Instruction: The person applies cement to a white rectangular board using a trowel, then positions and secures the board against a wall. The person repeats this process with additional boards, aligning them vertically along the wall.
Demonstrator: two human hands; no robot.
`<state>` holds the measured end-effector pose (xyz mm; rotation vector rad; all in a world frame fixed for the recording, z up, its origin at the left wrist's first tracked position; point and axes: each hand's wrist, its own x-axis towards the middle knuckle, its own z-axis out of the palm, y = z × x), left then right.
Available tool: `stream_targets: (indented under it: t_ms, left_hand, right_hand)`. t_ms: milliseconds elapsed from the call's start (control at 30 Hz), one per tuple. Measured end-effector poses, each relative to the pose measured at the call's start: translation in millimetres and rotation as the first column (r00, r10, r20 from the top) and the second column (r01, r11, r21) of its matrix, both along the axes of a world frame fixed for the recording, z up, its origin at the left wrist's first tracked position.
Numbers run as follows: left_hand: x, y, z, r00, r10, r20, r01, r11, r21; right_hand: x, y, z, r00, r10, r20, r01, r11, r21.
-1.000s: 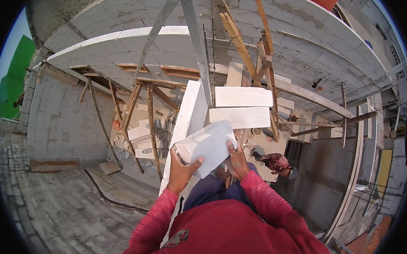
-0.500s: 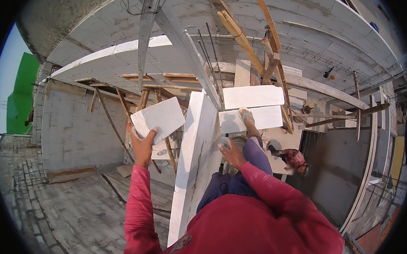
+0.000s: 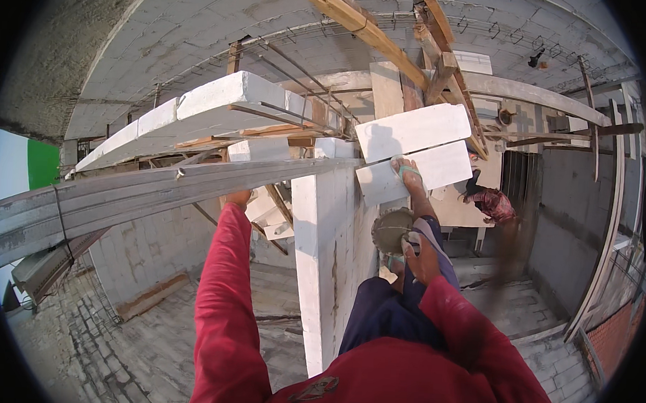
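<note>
Your left hand (image 3: 238, 198) is partly behind the beam (image 3: 172, 188), the block (image 3: 258, 150) showing above it; its fingers' grip cannot be told. Your right hand (image 3: 424, 259), fingers bent, adjoins the bucket (image 3: 383, 248), hold unclear.

Near: red shirt (image 3: 394, 381), dark blue trousers (image 3: 376, 312), pale-green sandal (image 3: 407, 169). Left: white block (image 3: 257, 150), grey beam (image 3: 121, 197). Far: yellow-brown timber (image 3: 366, 32).

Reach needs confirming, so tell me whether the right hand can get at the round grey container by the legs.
Probably yes: the right hand is at the edge of the round grey container in this view, with nothing visible blocking the way; whether they touch is unclear.
</note>
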<state>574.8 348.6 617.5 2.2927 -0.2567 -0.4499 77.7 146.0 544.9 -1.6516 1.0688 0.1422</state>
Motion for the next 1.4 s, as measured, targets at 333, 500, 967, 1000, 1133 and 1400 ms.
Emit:
stream_targets:
  t_ms: [333,500,967,1000,1133,1400]
  left_hand:
    - [-9.0,-65.5,-50.1,0.997,0.029,-0.067,-0.015,0.977,0.211]
    - [-6.5,-71.5,-72.3,0.994,-0.038,-0.103,0.069,0.947,0.313]
    - [-41.2,-101.9,-71.6,0.992,-0.046,-0.117,0.086,0.931,0.356]
    - [-42.2,-102.6,-71.3,0.991,-0.045,-0.126,0.087,0.932,0.351]
    - [-43.5,-106.2,-71.4,0.991,-0.063,-0.116,0.1,0.932,0.347]
    - [-48.5,-108.5,-70.1,0.994,-0.073,-0.076,0.095,0.928,0.359]
  right_hand:
    - [19.9,-20.9,8.7,0.989,-0.079,-0.123,0.081,0.997,0.009]
    - [26.7,-24.7,9.4,0.994,-0.051,-0.098,0.048,0.998,-0.036]
    - [33.3,-26.2,4.8,0.985,-0.042,-0.165,0.032,0.998,-0.06]
    - [34.4,-26.9,5.4,0.987,-0.044,-0.153,0.036,0.998,-0.054]
    - [36.5,-28.3,5.5,0.987,-0.05,-0.152,0.042,0.998,-0.056]
    - [40.6,-30.1,7.1,0.982,-0.035,-0.184,0.023,0.998,-0.067]
